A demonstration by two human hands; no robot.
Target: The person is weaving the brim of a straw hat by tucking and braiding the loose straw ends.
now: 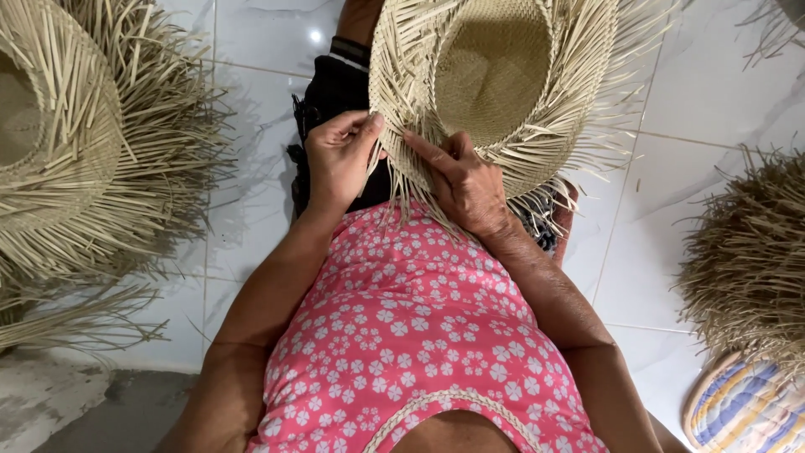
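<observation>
While I look straight down from the head camera, the nearest thing to me is the pink flowered dress (411,335), with both bare forearms running up from it toward the work. My left hand (340,159) is closed in a pinch, thumb against forefinger, on a few loose straw strands at the near left edge of the unfinished straw hat (495,75). My right hand (461,180) lies just beside it, fingers curled over the brim's near edge and the forefinger stretched out along the weave; it presses and grips the brim there, though I cannot tell how many strands sit under the fingers. The hat rests over my lap, just beyond the hands, turned so that its hollow crown opens up toward me and the brim faces the camera. Its rim is nearly round, so I see no clear long axis; the unwoven strands stick out all around like rays, the near ones pointing down toward my dress. A black cloth (335,92) shows under the hat on the left. Farther out, on the pale tiled floor (260,33), a stack of similar fringed hats (75,143) lies well apart to the left, another straw pile (746,252) to the right, with a striped woven mat (742,407) below it.
</observation>
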